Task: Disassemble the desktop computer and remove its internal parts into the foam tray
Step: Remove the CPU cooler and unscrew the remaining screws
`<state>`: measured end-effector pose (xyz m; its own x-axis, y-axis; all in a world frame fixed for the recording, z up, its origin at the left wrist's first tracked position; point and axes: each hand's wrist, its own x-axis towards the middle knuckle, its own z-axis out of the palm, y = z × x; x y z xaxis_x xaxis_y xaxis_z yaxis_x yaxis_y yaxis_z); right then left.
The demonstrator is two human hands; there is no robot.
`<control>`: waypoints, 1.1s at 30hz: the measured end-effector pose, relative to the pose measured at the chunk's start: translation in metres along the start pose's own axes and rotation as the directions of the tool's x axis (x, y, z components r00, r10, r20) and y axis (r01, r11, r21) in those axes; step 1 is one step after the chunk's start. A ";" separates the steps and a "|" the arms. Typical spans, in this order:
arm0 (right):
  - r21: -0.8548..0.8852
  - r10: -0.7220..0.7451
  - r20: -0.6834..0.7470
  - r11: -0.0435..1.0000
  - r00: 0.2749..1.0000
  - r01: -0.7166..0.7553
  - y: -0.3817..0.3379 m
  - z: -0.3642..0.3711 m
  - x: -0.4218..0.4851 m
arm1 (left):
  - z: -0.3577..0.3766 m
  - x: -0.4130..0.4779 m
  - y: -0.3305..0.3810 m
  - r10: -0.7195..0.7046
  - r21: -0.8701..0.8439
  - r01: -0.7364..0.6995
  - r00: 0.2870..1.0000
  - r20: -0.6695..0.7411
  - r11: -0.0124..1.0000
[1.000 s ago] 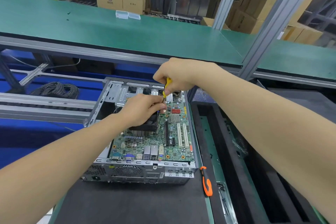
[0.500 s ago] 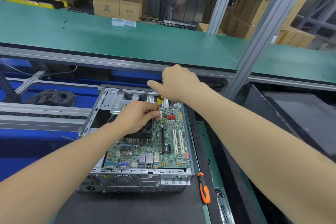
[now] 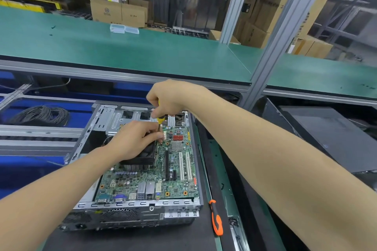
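Observation:
The open desktop computer case point(image 3: 142, 213) lies on a black mat, its green motherboard point(image 3: 173, 177) exposed. A black CPU cooler fan point(image 3: 142, 157) on a finned heatsink sits at the board's left. My right hand point(image 3: 171, 100) grips a yellow-handled screwdriver point(image 3: 160, 120) held upright, tip down at the cooler's far right corner. My left hand point(image 3: 132, 138) rests on the fan, its fingertips pinched around the screwdriver shaft near the tip. The black foam tray point(image 3: 240, 189) lies to the right of the case.
An orange-handled screwdriver point(image 3: 216, 218) lies on the mat right of the case. A coil of black cable point(image 3: 40, 115) sits at the left on blue bins. A green shelf point(image 3: 122, 51) runs overhead behind. A dark computer cover panel point(image 3: 330, 136) lies at the right.
The view has shifted slightly; my right hand has re-gripped the yellow screwdriver handle, with its fingers closed again. My left hand stays pinched at the shaft on the fan.

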<state>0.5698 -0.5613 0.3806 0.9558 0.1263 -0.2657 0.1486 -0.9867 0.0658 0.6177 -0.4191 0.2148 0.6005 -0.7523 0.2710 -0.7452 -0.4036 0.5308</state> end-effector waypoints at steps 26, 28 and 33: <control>0.098 0.289 0.033 0.952 0.957 -0.291 -0.018 0.004 -0.002 | -0.004 -0.002 0.007 -0.021 -0.024 0.021 1.000 0.022 0.999; 0.148 0.289 0.065 0.944 0.955 -0.296 -0.017 0.004 0.001 | -0.004 -0.002 0.006 -0.027 -0.018 0.027 0.999 0.021 0.999; 0.163 0.189 0.043 0.967 0.981 -0.193 -0.014 0.006 0.005 | -0.002 -0.002 0.004 -0.028 0.001 0.028 0.999 0.028 1.000</control>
<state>0.5707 -0.5473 0.3728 0.9549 -0.0665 -0.2893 -0.0822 -0.9957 -0.0423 0.6147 -0.4181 0.2182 0.6132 -0.7547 0.2334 -0.7280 -0.4252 0.5377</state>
